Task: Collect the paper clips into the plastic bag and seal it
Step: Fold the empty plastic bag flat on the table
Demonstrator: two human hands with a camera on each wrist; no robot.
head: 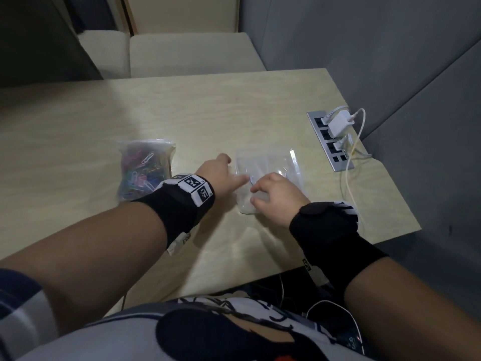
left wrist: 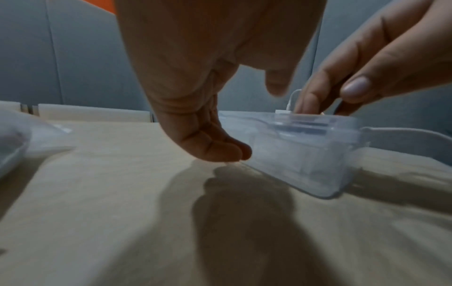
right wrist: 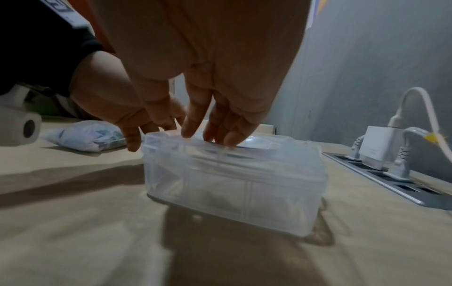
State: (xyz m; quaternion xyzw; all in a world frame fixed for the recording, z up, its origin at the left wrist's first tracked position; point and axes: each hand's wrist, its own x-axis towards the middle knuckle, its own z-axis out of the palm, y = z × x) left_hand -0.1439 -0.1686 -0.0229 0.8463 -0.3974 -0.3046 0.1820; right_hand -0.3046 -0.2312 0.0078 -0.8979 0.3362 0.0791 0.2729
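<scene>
Head view looks down; wrist views close, low; all share clear box [head: 268, 175].

Wooden table [head: 234, 105] bears plastic bag [head: 145, 168], clear box [head: 270, 173].

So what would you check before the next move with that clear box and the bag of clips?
1. Plastic bag holds the paper clips: ok, it looks full of coloured ones.
2. Bag sealed: cannot tell, its top edge is blurred.
3. Loose clips left on the table: ok, none visible.
4. Clear plastic box steady: ok, it stands flat with the right hand resting on its top.
5. Left hand free: ok, it holds nothing, fingertips near the box's side.
6. Box empty: cannot tell, the walls are cloudy.
</scene>
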